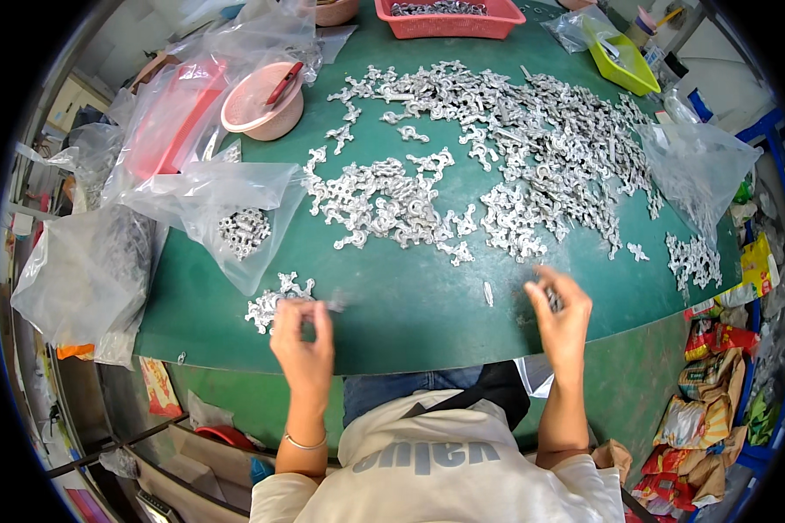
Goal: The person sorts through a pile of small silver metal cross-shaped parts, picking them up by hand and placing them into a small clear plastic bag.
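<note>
Two hands work at the green worktop's [392,305] near edge: left hand [303,336] pinches a small metal fitting [334,303], right hand [560,315] grips several more [553,299] — likely light, rigid, slick castings, best pinched at the waist.

At the bottom centre of the frame we wear a pale cream T-shirt with grey lettering, blue jeans, and a thin silver bracelet [304,443] on our left wrist.
</note>
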`<state>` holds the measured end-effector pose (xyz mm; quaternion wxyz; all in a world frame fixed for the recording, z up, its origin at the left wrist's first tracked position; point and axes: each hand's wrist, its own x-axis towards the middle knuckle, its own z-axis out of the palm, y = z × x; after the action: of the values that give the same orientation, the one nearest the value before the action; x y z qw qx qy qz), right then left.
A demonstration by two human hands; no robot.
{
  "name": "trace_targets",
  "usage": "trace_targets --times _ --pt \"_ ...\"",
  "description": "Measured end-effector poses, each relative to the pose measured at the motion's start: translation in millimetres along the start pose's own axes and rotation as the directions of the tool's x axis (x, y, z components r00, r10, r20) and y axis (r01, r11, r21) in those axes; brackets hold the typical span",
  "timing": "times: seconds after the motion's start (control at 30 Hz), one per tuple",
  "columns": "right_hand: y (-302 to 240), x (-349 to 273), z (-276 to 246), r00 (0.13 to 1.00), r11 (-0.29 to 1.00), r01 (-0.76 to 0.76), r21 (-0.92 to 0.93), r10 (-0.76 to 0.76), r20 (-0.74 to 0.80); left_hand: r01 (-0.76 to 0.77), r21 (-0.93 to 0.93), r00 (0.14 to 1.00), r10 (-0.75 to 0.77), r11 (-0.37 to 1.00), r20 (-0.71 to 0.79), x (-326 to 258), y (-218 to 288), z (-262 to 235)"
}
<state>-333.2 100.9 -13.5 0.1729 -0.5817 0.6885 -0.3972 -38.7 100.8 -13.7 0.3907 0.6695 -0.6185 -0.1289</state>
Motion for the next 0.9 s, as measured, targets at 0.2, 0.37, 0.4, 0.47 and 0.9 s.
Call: trace_targets --times 0.2,0.37,0.4,0.47,0.9 --pt "20 28 15 0.995 0.894 -0.002 -0.448 -0.042 -0.089 -0.009 0.199 0.982 0.046 0.98 -0.184 -1 -24 -1" --pt "13 11 9 0.991 0.973 0.011 -0.232 -0.041 -0.125 -0.108 0.124 0.981 0.126 0.986 -0.146 -8 -3 4" --pt "5 5 4 0.995 0.992 -0.018 -0.122 0.006 -0.097 -0.149 0.021 0.986 0.15 0.989 -0.078 -9 5 8" --pt "-12 -6 3 0.996 0.991 -0.082 0.109 0.084 -0.018 -0.164 -0.167 0.981 0.178 0.972 0.072 -13 23 18" --pt "-42 -35 6 0.947 0.845 -0.127 0.519 -0.052 0.317 -0.076 -0.558 0.921 0.273 0.827 0.279 -27 70 33"
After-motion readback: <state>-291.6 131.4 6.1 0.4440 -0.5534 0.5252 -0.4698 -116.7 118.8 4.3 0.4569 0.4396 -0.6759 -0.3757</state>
